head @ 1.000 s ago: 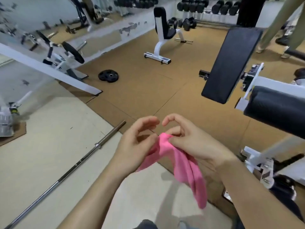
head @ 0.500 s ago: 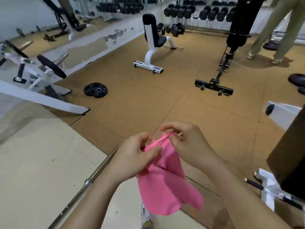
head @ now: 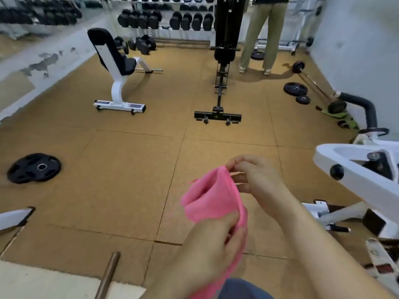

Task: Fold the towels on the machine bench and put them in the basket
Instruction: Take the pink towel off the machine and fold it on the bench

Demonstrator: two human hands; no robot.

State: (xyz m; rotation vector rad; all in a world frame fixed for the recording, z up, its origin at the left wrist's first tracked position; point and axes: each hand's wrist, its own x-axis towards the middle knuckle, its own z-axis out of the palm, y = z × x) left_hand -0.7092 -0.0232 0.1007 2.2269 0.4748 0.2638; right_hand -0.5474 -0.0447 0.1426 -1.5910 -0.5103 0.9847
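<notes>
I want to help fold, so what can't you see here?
Head view only:
- The basket: outside the frame.
- Lower end of the pink towel: behind the left hand, then cut by the bottom edge.
- Its top corner: pinched under the right hand.
- The standing person: top edge cuts off everything above the legs.
- Numbers on the dumbbells: too small, blurred.
</notes>
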